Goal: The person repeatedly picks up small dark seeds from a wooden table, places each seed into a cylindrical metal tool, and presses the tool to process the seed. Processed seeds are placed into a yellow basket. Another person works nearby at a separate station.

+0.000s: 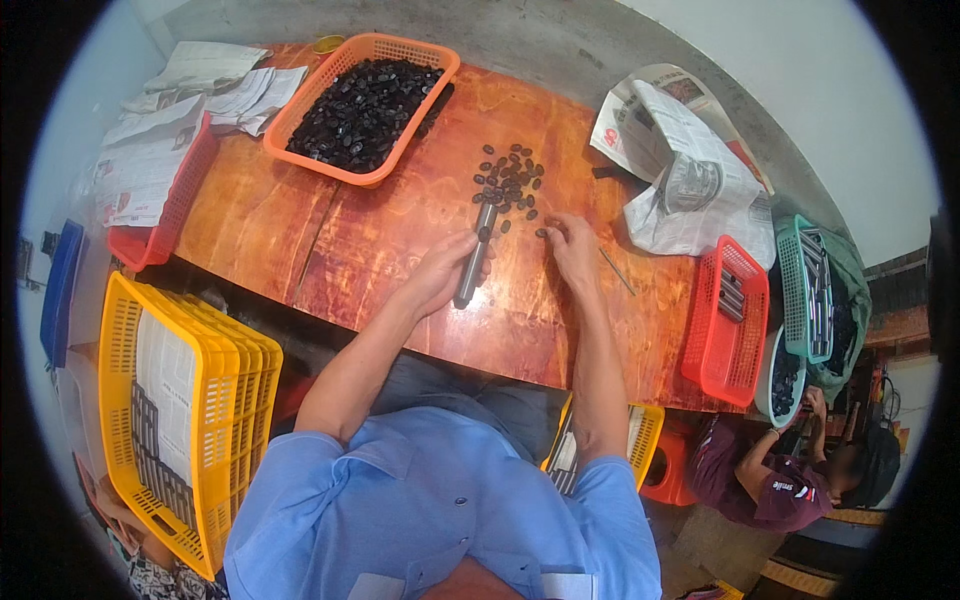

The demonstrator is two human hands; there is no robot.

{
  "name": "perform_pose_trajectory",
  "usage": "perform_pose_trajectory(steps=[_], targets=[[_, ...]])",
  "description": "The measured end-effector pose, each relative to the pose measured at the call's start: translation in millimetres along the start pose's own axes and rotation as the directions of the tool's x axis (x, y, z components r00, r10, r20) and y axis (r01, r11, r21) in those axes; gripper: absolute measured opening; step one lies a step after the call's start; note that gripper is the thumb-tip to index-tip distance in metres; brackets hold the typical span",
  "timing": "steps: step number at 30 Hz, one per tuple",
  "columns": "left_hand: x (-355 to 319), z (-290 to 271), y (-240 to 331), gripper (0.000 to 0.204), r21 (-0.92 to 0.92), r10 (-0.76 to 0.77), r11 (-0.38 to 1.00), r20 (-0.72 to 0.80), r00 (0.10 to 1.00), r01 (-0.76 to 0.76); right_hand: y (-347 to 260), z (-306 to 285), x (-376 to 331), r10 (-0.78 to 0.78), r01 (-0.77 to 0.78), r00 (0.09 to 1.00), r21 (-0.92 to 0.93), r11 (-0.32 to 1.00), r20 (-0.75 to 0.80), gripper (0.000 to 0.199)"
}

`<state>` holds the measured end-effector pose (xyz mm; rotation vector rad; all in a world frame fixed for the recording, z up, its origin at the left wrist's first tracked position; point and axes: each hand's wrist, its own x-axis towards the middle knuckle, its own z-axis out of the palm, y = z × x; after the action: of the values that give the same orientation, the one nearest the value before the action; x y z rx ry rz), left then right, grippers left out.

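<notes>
My left hand [440, 275] is wrapped round a grey metal tube [467, 282], which slants over the wooden table [420, 215] with its far end at a loose pile of small black oval pieces [512, 180]. One black oval piece [484, 234] sits against the tube's side, close to my left fingers. To the right of the pile, my right hand [575, 255] has its fingertips pinched at another black oval piece [541, 233]. A thin rod [617, 271] lies on the table beside my right wrist.
An orange basket [365, 180] full of black pieces stands at the far left. Crumpled newspaper [690, 190] lies at the right, near a red basket [725, 375] and a green basket [797, 300] of tubes. A yellow crate [215, 400] stands lower left; a co-worker [770, 475] sits lower right.
</notes>
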<state>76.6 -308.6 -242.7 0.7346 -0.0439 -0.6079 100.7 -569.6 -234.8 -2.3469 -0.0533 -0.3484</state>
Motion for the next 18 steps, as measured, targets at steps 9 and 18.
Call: perform_pose_trajectory(steps=[9,18], targets=[[1,0,0,0.036,0.016,-0.021,1.0,0.005,1.0,0.021,-31,-1,-15,0.017,-0.014,1.0,-0.148,0.989,0.014,0.019],[3,-6,-3,0.04,-0.036,-0.063,0.997,0.058,0.996,0.065,-35,-4,-20,-0.014,0.017,0.996,-0.039,0.999,0.082,0.021]])
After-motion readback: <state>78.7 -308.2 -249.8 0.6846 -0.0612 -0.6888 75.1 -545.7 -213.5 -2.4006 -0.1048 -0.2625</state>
